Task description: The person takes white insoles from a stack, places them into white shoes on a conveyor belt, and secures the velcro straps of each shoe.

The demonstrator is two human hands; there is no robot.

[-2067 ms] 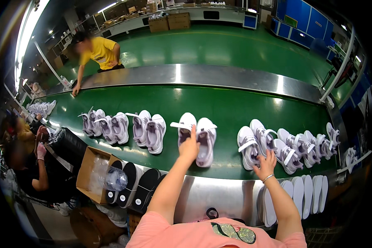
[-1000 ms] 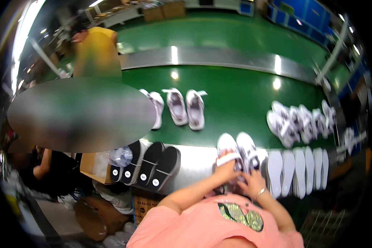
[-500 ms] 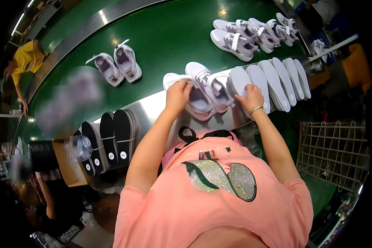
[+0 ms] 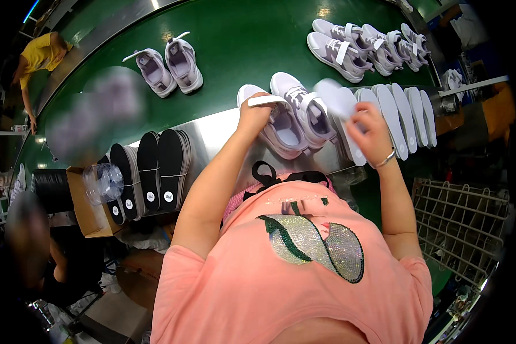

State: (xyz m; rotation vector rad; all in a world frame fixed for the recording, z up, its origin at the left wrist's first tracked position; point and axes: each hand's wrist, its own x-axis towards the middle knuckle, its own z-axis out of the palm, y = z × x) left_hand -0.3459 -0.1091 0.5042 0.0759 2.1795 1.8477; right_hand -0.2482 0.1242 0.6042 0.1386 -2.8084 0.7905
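Two pale lilac sneakers with white straps stand side by side on the metal ledge in front of me. My left hand [image 4: 254,116] is closed around the front of the left sneaker [image 4: 288,136], by its white strap. Beside it, the right sneaker [image 4: 314,117] is untouched, its opening toward me. My right hand [image 4: 372,133] pinches the lower end of a white insole [image 4: 333,96], which is tilted and blurred by motion. It hangs over a row of stacked white-grey insoles [image 4: 389,109] at the right.
Several matching sneakers [image 4: 341,57] stand far right on the green belt [image 4: 241,43]; another pair [image 4: 169,69] stands left of centre. Bundled black insoles [image 4: 149,172], a cardboard box [image 4: 92,215] and a wire rack [image 4: 461,223] are nearer. A person in yellow [image 4: 40,54] is far left.
My right hand has lifted an insole off the nearest stack. My left hand has shifted farther over the front of the left sneaker, by its strap. The view has shifted slightly.
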